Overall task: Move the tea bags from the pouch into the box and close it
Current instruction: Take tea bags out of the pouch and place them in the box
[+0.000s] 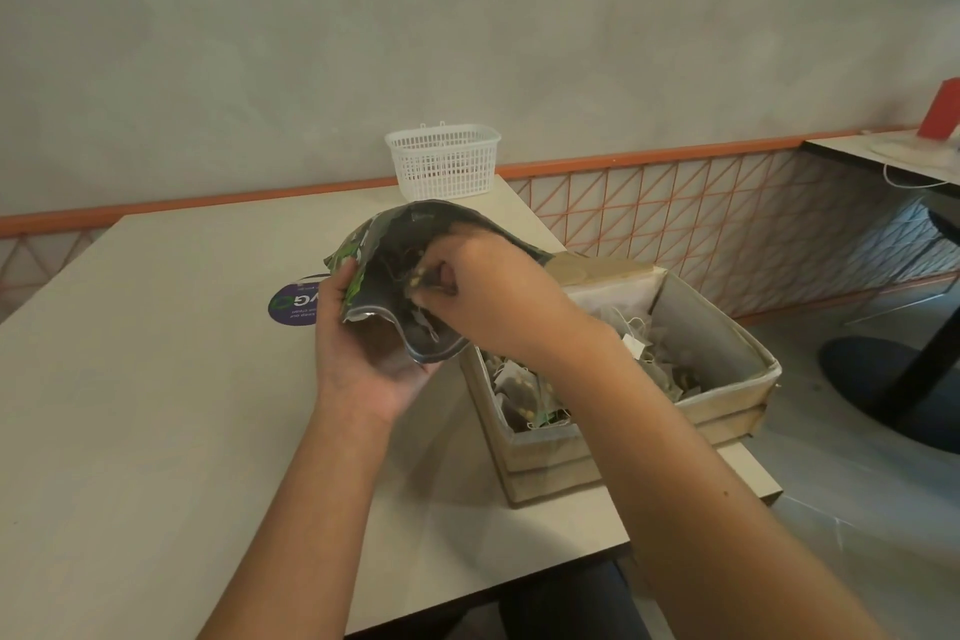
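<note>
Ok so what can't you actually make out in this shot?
Head view only:
- Pouch contents: hidden by the right hand at its mouth.
- Tea bags count in the box: forearm covers many.
- Purple sticker text: too small, partly behind the left hand.
- Red object: cut off by the frame edge.

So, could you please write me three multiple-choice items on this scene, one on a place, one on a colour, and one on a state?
1. Where does the basket stand?
A. at the table's far edge
B. on the floor
C. inside the box

2. What colour is the basket?
A. red
B. white
C. black

3. What state is the box in?
A. closed
B. open and bare
C. open, tea bags inside

Key: 1 A, it sits on the tabletop by the wall. 2 B, its lattice is white. 3 C, the top is open and bags lie within, while the left hand holds the pouch and the right hand reaches into it.
</note>
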